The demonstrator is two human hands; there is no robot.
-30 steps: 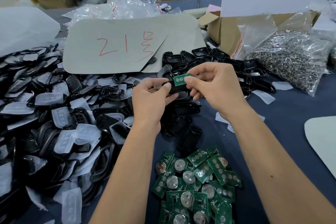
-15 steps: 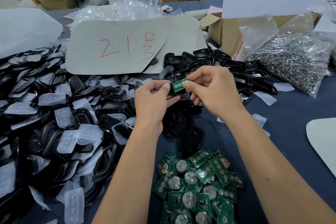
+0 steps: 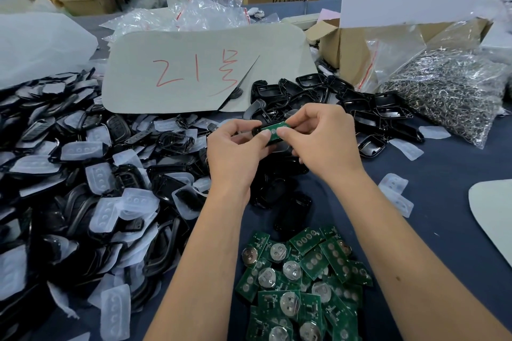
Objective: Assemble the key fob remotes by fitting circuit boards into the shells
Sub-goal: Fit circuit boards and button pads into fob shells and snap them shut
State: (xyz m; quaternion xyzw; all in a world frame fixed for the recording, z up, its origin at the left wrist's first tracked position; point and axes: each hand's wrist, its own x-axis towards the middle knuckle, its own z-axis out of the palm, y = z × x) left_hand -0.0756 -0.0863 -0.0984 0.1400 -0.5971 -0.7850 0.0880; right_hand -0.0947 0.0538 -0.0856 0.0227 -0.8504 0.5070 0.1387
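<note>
Both hands are raised over the middle of the table with one remote between them. The left hand point(image 3: 235, 152) curls round a black shell point(image 3: 261, 137), its thumb laid along the near edge, and the right hand point(image 3: 324, 144) pinches a green circuit board point(image 3: 277, 128) between thumb and fingertips, holding it on top of the shell. The board's long axis runs left to right, roughly in line with the shell below it, and it looks slightly tilted, right end higher. From where I stand I cannot tell whether it is seated or only resting on the rim. My guess is that the coming move turns on this alignment: the right hand, which is on the board itself, must press it down flat while the left steadies the shell from beneath. More boards lie in a heap point(image 3: 302, 279) near the person, between the forearms, and loose shells point(image 3: 327, 91) are piled just beyond the hands.
</note>
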